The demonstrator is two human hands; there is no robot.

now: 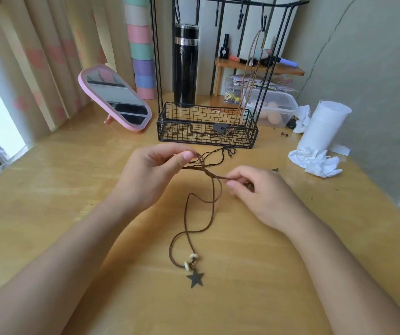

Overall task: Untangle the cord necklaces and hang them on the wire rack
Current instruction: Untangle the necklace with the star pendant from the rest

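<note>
My left hand pinches the tangled brown cords at their upper end, and my right hand pinches the same twisted strand just to the right. Below my hands a brown cord necklace trails over the wooden table, ending in two pale beads and a dark star pendant. Thin dark cords loop behind the tangle toward the rack. The black wire rack stands behind, and a tan cord necklace hangs from one of its hooks down into the basket.
A pink mirror leans at the left. A black flask stands behind the rack. A white paper roll and crumpled tissue lie at the right, beside a clear plastic box and a small wooden shelf.
</note>
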